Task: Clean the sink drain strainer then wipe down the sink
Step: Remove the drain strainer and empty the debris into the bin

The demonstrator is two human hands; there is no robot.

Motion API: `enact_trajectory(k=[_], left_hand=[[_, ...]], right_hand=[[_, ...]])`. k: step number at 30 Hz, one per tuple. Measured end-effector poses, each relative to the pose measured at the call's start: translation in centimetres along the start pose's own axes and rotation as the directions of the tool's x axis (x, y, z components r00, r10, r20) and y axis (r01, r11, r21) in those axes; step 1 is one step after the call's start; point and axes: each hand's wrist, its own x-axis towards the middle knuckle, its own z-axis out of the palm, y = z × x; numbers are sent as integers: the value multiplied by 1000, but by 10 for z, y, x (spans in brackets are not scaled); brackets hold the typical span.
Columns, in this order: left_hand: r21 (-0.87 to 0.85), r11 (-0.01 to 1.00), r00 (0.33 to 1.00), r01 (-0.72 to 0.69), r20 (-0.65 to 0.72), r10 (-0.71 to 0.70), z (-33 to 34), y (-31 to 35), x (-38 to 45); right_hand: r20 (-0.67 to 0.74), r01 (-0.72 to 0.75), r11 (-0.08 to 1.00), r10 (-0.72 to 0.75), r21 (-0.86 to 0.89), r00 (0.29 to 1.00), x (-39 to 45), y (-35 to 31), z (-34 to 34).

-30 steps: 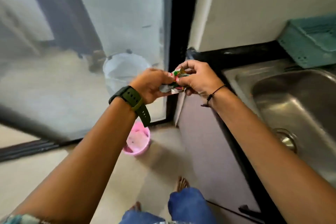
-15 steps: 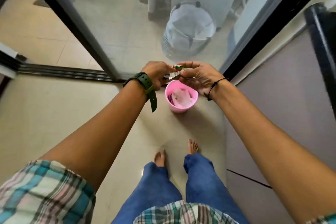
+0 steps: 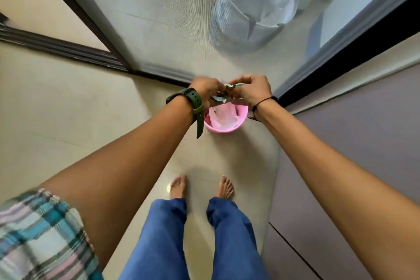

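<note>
Both the left hand and the right hand are pinching shut on a small crumpled red-green-silver wrapper above the pink plastic bin; it is probably light, thin and slippery, so gripping its edges seems best.

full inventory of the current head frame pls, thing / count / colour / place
crumpled wrapper: 1, green, red and silvery, pinched between both hands above the bin
small bin: 1, pink, on the floor under the hands, pale liner or paper inside
mesh basket: 1, whitish, behind the screen door, top centre
screen door: 1, grey mesh in a dark frame, across the top
door track: 1, dark, left
cabinet front: 1, grey-mauve, right
floor: beige tiles
watch: 1, dark green, left wrist
cord bracelet: 1, black, right wrist
left hand: closed on the wrapper
right hand: closed on the wrapper
bare feet: 2, bottom centre, blue trousers
</note>
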Motion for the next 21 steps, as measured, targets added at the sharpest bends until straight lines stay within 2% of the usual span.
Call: enact_trajectory(k=[7,9,11,13,14,15,16,17,18,19,20,21], left_hand=[[-5,977,977,212,36,-212,11,-85,153],[23,967,967,254,1,-254,12,-114,202],[25,962,961,272,-55,-270,15,-133,253],[-1,974,969,229,-95,-228,20,-145,297],[13,981,977,193,-96,-191,15,-160,316],[100,967,967,233,-132,-219,6,-182,330],[298,908,952,295,-172,-253,-6,-215,345],[498,813,953,301,-184,-240,-20,-254,356],[573,745,939,343,-194,-283,-35,-291,361],[624,705,934,339,-132,-332,-40,-320,357],[734,610,945,297,-134,-299,-53,-351,343],[826,509,966,243,-157,-206,-70,-372,322]], right_hand=[[-43,-158,984,154,-85,987,131,128,35],[-71,-176,978,169,-115,983,170,165,51],[-70,-181,968,172,-174,983,206,197,66],[-37,-168,950,164,-262,986,233,224,79],[-18,-162,937,164,-311,986,247,235,84],[2,-163,922,175,-350,985,259,246,90],[24,-181,909,204,-376,979,270,254,95],[41,-204,897,239,-392,970,278,260,98],[53,-226,884,270,-410,961,285,265,101],[60,-241,867,295,-436,954,290,268,104],[59,-254,847,316,-467,947,294,270,105],[52,-267,828,334,-493,941,296,271,106]])
